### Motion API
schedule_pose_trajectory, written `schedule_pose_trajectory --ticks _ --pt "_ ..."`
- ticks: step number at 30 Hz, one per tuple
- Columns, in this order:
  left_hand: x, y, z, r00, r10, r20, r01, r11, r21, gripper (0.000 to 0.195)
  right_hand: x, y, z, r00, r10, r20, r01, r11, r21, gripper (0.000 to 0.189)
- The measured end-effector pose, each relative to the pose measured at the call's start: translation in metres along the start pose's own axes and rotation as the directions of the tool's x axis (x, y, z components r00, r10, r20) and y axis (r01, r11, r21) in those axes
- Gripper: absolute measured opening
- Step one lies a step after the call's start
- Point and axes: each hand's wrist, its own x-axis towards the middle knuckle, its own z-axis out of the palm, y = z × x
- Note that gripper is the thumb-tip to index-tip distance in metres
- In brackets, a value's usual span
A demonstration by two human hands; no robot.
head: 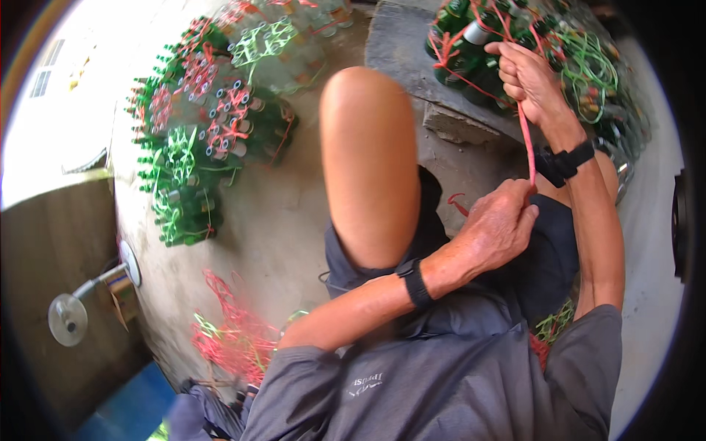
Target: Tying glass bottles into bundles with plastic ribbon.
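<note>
My left hand [499,220] is closed around one end of a red plastic strap [527,140], low in front of my lap. Higher up, my right hand [527,80] grips the same strap, which runs taut between the two fists. Just beyond my right hand stands a bundle of green glass bottles [469,77], wrapped in red strands. One red strand stretches from the bundle's side to beneath my right hand. The bottles rest on a grey slab [394,47]. A loose red strap end [456,204] pokes out beside my left wrist.
Several strapped bottle bundles [226,121] stand on the concrete floor [265,220] at the left. Tangled green strapping [590,71] lies over bottles at the right. A red strap heap [234,336] is at lower left, near a glass-topped stand [69,320]. A broken block [458,125] sits at the slab's edge.
</note>
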Motion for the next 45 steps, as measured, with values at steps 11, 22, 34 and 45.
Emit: schedule_pose_trajectory --ticks 11,22,34,45 --pt "-0.008 -0.015 -0.003 0.978 -0.06 0.2 0.027 0.986 0.164 0.029 -0.004 0.015 0.0 0.996 -0.078 -0.041 0.075 0.993 -0.088 0.032" --pt "-0.001 -0.025 0.0 0.898 -0.151 0.413 0.02 0.952 0.305 0.016 -0.017 0.016 -0.009 0.994 -0.016 -0.111 0.022 0.998 0.051 0.023" --pt "0.084 0.033 -0.08 0.949 -0.007 0.315 -0.198 0.765 0.612 0.022 -0.004 0.017 0.011 0.97 -0.238 -0.05 0.218 0.942 -0.255 0.03" --pt "0.2 0.026 -0.109 0.849 0.524 -0.071 -0.272 0.548 0.791 0.026 -0.013 -0.001 0.015 0.835 -0.549 -0.025 0.381 0.611 -0.694 0.018"
